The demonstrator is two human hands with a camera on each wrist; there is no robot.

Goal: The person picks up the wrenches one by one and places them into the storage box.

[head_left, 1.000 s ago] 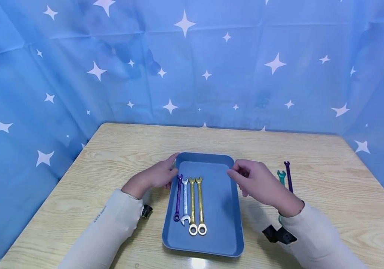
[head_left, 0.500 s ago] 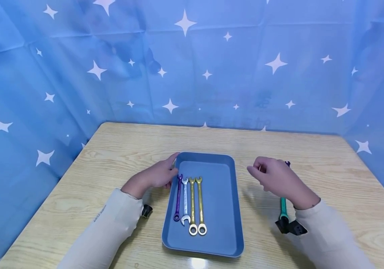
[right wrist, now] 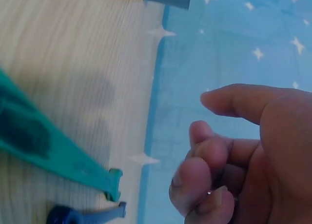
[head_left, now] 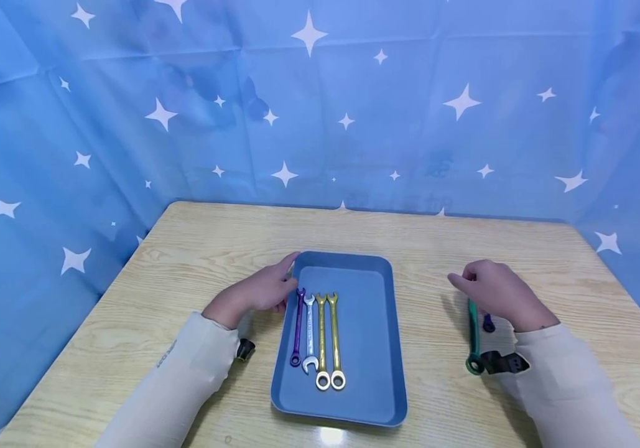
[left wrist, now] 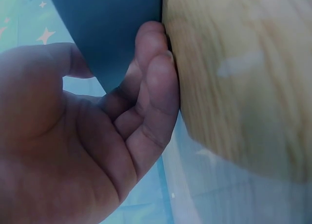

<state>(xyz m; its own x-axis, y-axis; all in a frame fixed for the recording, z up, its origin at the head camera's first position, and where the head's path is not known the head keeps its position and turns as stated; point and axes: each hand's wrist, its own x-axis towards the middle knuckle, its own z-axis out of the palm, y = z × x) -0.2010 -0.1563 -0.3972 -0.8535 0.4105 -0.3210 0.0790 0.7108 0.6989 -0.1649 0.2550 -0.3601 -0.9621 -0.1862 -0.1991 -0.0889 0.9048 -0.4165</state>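
My left hand (head_left: 258, 291) grips the blue tray (head_left: 367, 348) by its far left corner. In the left wrist view its thumb lies over the wall of the tray (left wrist: 114, 24), with the fingers curled against the outside. Side by side in the tray lie a purple wrench (head_left: 298, 330), a silver wrench (head_left: 309, 330) and two gold wrenches (head_left: 321, 339). My right hand (head_left: 496, 289) hovers at the right, fingers loosely curled, thumb apart, holding nothing. Below it lie a green wrench (head_left: 473, 336) and a second purple wrench (head_left: 488, 323), which the hand partly hides.
The wooden table (head_left: 196, 242) carries everything. Behind it hangs a blue cloth (head_left: 241, 124) with white stars. A black strap piece (head_left: 504, 363) on the right sleeve overlaps the green wrench's ring end in the head view.
My right hand has moved right, from the tray's right rim to above the loose green and purple wrenches. My left hand, the tray and the wrenches in it have stayed put.
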